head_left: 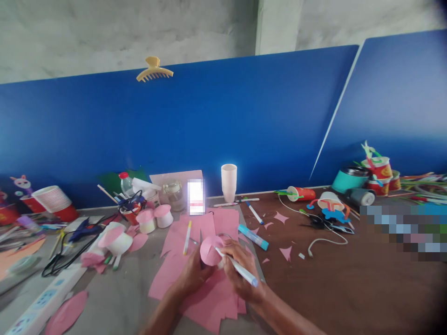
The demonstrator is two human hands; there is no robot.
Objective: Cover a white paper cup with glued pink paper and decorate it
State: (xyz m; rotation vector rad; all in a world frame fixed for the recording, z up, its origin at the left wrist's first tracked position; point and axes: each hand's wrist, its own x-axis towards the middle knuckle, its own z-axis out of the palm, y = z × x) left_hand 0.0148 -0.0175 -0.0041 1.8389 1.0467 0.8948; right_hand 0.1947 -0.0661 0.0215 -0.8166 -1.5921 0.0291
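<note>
Pressing lightly would help the white pen (242, 270) make a neat line on the pink circle (206, 246), and turning the circle bit by bit would suit it better than twisting the pen. The circle is above the pink sheets (209, 302). The left hand (195, 274) is closed around its lower edge, though I cannot tell how tight. The right hand (240, 263) grasps the pen, with its tip at the circle. I count one yellow-ended pen (187, 238), one blue tube (253, 237), one tall white cup stack (229, 184) and three white cups with pink tops (163, 216). The sheets overlap too much to count.
</note>
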